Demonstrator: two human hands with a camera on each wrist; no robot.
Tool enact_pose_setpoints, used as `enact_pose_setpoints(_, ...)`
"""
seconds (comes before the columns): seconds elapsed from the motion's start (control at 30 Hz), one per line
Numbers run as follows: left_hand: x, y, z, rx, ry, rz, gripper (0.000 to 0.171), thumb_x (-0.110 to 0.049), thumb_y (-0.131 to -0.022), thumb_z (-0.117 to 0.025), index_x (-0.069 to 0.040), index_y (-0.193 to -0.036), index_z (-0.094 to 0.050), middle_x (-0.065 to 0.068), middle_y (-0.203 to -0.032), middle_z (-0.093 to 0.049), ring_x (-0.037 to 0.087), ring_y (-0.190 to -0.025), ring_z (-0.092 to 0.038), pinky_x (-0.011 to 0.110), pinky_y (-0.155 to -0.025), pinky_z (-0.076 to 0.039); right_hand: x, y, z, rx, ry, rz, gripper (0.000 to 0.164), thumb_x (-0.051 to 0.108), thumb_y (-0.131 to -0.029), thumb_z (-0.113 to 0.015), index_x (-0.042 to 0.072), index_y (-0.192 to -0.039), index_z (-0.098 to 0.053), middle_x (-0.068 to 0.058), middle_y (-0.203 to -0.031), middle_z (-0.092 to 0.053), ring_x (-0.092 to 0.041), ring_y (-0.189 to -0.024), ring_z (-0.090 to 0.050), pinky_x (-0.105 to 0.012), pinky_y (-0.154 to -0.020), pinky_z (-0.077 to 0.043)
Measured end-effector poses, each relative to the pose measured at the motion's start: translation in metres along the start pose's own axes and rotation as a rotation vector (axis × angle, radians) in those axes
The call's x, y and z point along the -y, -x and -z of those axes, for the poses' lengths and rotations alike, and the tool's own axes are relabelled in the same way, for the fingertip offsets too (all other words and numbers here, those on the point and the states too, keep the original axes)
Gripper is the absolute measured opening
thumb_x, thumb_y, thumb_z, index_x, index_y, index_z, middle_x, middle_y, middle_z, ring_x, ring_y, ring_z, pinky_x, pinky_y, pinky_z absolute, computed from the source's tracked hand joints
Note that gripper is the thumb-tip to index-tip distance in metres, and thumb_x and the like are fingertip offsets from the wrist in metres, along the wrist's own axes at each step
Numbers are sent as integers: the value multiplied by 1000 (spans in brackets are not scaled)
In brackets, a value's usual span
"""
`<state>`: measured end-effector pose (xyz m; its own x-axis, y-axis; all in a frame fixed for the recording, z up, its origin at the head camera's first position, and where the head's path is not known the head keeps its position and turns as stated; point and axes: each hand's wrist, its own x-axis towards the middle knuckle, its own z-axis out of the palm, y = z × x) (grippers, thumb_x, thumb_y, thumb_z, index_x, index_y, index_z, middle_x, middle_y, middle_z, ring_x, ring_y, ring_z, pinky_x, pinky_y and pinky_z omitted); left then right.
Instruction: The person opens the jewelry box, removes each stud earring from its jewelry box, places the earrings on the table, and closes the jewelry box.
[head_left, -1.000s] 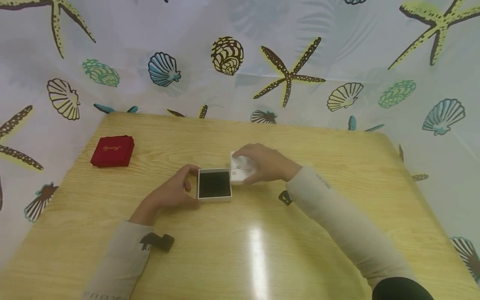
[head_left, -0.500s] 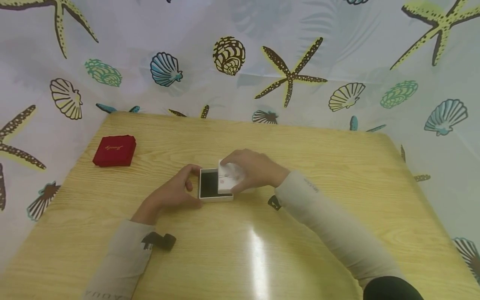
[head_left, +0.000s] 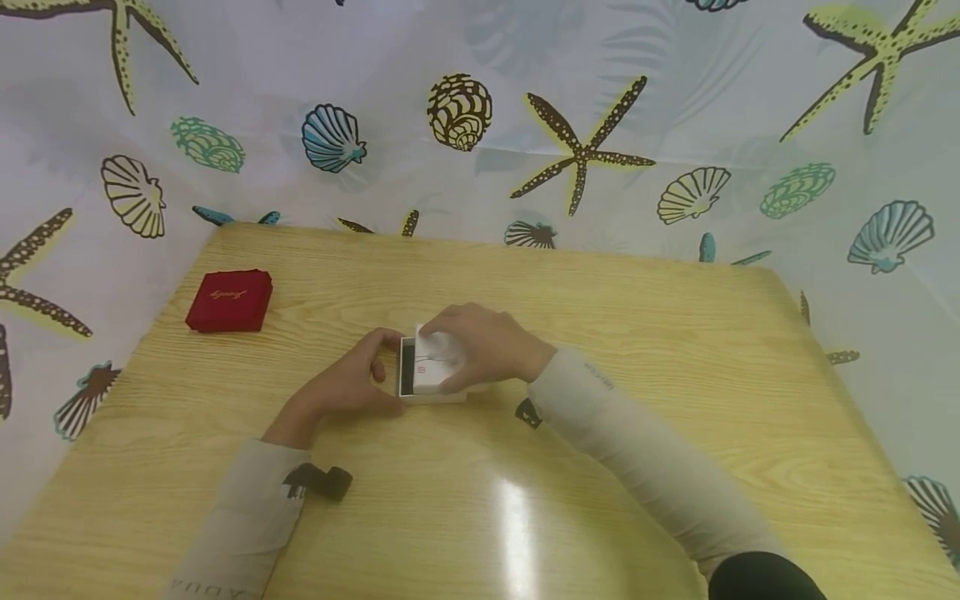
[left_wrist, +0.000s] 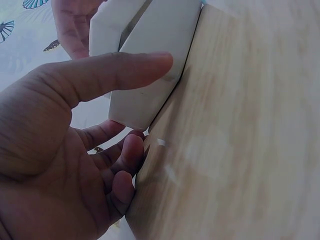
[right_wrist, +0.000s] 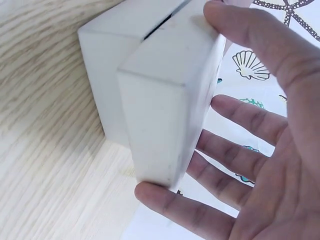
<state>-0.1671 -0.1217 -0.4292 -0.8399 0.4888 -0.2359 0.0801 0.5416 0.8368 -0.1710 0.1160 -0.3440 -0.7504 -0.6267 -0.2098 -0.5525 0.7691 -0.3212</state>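
A small white box base [head_left: 433, 399] stands on the table, a strip of its dark lining showing along the left. My left hand [head_left: 348, 379] grips the base from the left, thumb on its near side and a finger at its far side; in the left wrist view the thumb lies along the wall. My right hand [head_left: 487, 346] holds the white lid [head_left: 423, 380] by opposite edges, with a small red mark on its top. Seen from the right wrist, the lid [right_wrist: 155, 125] sits tilted over the base [right_wrist: 107, 85], with a dark gap between them.
A red box [head_left: 230, 302] with gold lettering lies at the back left of the wooden table [head_left: 600, 500]. Behind the table hangs a white cloth [head_left: 390, 50] printed with shells and starfish.
My right hand has carried the lid leftward from beside the base to over it, covering most of the dark lining. The left hand keeps its grip on the base.
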Motion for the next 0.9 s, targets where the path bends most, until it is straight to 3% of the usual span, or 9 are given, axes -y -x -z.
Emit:
enact_pose_setpoints(0.2,2,-2,0,5,2,-9,93,-16,-67,-91,-13,-143,-36,9,-126,-45,25,-94,-42,34,-73,-39,4,-5,-3,3,3,8,72,44,-76,-83,23,-139,-56,0,-144,-57,-22,-124,-55,-45,-92,-52)
enact_pose_setpoints(0.47,0,0,0,9,-15,-26,91,-16,-68,-90,-13,-142,-36,8,-132,-45,26,-97,-42,34,-75,-40,7,-9,-9,5,-5,7,72,44,-76,-83,24,-139,-56,-1,-144,-56,-21,-123,-54,-45,-92,-52)
enact_pose_setpoints(0.9,0,0,0,10,0,-18,95,-14,-68,-89,-10,-144,-34,10,-128,-45,25,-96,-42,33,-72,-41,12,-13,-11,-8,-10,35,70,44,-76,-83,23,-138,-57,-1,-143,-57,-22,-120,-55,-44,-90,-52)
